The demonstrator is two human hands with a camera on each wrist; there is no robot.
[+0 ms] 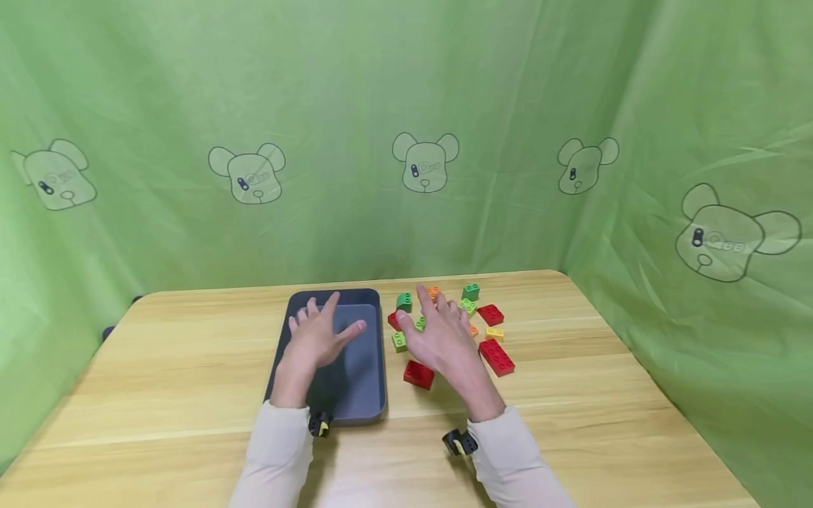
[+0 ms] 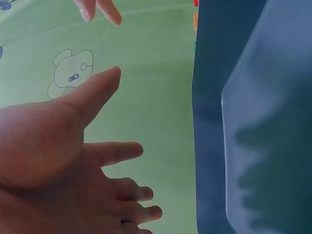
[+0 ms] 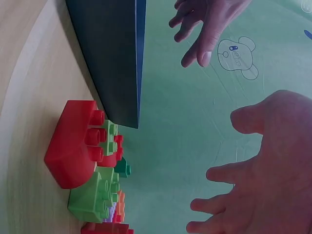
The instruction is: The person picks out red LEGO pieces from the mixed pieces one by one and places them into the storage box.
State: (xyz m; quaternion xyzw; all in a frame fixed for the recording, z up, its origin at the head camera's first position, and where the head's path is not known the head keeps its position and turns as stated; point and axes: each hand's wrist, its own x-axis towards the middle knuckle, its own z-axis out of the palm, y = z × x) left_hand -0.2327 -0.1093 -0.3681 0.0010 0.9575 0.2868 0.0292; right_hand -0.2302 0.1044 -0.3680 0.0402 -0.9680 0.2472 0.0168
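Above the dark blue-grey tray (image 1: 365,367) my left hand (image 1: 315,340) hovers with fingers spread, holding nothing. The left wrist view shows its palm and thumb beside the tray wall (image 2: 209,146). My right hand (image 1: 442,339) hangs over scattered toy building bricks, fingers extended and apart from them. Around it lie a red brick (image 1: 418,375), a long red brick (image 1: 497,357), a light green brick (image 1: 399,341), a dark green brick (image 1: 404,302) and a yellow brick (image 1: 495,334). Some bricks are partly hidden beneath this hand. In the right wrist view, a red brick (image 3: 73,141) stands close to the camera.
The wooden table (image 1: 178,367) extends to both sides of the tray and bricks. Green curtains (image 1: 356,233) with bear-head drawings hang behind it and at the sides. An orange brick (image 1: 434,292) and another dark green brick (image 1: 471,291) lie toward the far edge.
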